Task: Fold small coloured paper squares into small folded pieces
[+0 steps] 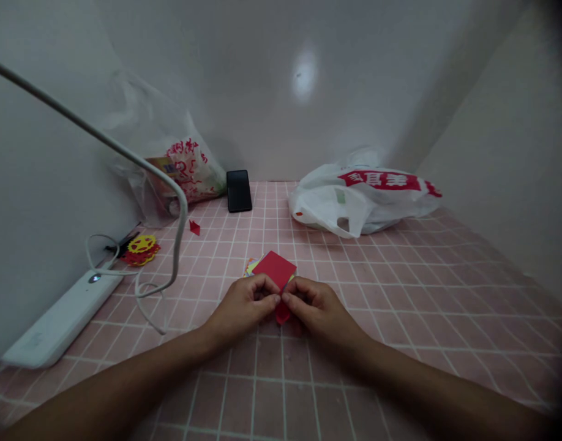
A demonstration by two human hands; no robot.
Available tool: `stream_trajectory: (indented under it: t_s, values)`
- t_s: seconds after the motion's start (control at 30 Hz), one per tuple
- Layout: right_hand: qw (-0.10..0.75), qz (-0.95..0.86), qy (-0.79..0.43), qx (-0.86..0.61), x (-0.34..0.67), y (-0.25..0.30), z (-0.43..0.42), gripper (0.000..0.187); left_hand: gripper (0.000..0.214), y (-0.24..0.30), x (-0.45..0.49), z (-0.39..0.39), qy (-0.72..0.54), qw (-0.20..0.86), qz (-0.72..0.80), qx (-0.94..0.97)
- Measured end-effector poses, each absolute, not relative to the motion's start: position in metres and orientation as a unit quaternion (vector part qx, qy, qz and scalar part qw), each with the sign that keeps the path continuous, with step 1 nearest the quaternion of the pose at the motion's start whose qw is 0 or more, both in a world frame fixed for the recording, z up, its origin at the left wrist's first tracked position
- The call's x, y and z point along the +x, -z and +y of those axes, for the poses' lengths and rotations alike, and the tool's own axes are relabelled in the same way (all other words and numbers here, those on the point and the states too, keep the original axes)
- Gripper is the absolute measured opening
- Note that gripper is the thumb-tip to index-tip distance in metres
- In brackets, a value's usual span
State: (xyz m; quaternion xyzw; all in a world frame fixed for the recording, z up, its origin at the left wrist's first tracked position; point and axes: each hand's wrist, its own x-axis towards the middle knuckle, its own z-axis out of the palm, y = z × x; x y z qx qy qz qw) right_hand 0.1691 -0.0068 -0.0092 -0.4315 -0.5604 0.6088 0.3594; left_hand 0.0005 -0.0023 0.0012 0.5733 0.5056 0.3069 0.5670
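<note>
My left hand [251, 303] and my right hand [315, 304] meet at the middle of the table, thumbs and forefingers pinched together. Between them is a small piece of folded red paper [283, 315], its lower part showing under the fingertips. Just beyond the hands lies a square sheet of red paper [275, 268]. It rests on several sheets with yellow and patterned edges [250, 266]. The fingers cover the sheet's near corner, and the exact folds in the held piece are hidden.
A white power strip [63, 321] and a looping cable [182, 233] are at left, near yellow and red cut-outs [142, 246]. Further back are a small red paper piece [194, 227], a black phone [239, 191], a clear plastic bag [164, 165] and a white plastic bag [354, 196].
</note>
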Motion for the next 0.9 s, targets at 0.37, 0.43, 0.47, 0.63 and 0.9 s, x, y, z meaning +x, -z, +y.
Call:
stream_trajectory:
  t_s: [0.37, 0.43, 0.47, 0.63, 0.9]
  values:
    - [0.357, -0.594, -0.575, -0.434, 0.1685, 0.0110, -0.0059, 0.015, 0.016, -0.0013, 0.0004, -0.0006, -0.297, 0.570, 0.515, 0.568]
    - [0.357, -0.604, -0.564, -0.435, 0.1684, 0.0109, -0.0060, 0.015, 0.015, -0.0001, -0.0003, -0.0005, -0.297, 0.559, 0.515, 0.578]
    - [0.355, -0.608, -0.562, -0.434, 0.1686, 0.0112, -0.0060, 0.016, 0.015, 0.0004, -0.0008, -0.0005, -0.297, 0.554, 0.515, 0.583]
    - [0.344, -0.607, -0.568, -0.436, 0.1706, 0.0153, -0.0046, 0.019, 0.017, 0.0010, -0.0029, 0.0005, -0.292, 0.533, 0.516, 0.604]
    - [0.327, -0.534, -0.654, -0.424, 0.1694, 0.0115, -0.0054, 0.019, 0.012, -0.0071, -0.0014, -0.0015, -0.311, 0.467, 0.509, 0.652]
